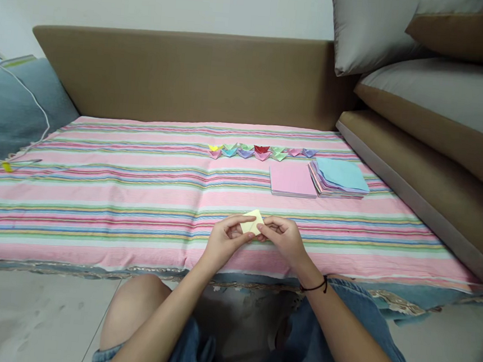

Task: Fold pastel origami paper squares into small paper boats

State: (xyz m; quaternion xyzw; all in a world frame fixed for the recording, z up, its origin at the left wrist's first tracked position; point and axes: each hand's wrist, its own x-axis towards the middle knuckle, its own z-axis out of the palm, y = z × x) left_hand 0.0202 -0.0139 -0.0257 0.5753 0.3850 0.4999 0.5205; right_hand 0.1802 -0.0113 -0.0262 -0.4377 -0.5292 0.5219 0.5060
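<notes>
A small folded piece of pale yellow paper (254,216) is held between both hands, above the near part of the striped cloth. My left hand (229,235) grips its left side, fingers and thumb closed on it. On its right side my right hand (282,235) pinches it, the thumb pressed on the front face. The fingertips hide part of its lower edge. Beyond the hands, several small folded paper boats (261,150) in many colours stand in two rows. A stack of pink paper squares (293,180) lies beside a thicker stack topped with light blue paper (341,174).
The striped cloth (97,191) covers the seat up to a brown backrest (191,78). Grey and brown cushions (444,91) are piled at the right. A white cable (40,108) runs over a blue-grey cushion (16,99) at the left, near a small yellow object (7,167).
</notes>
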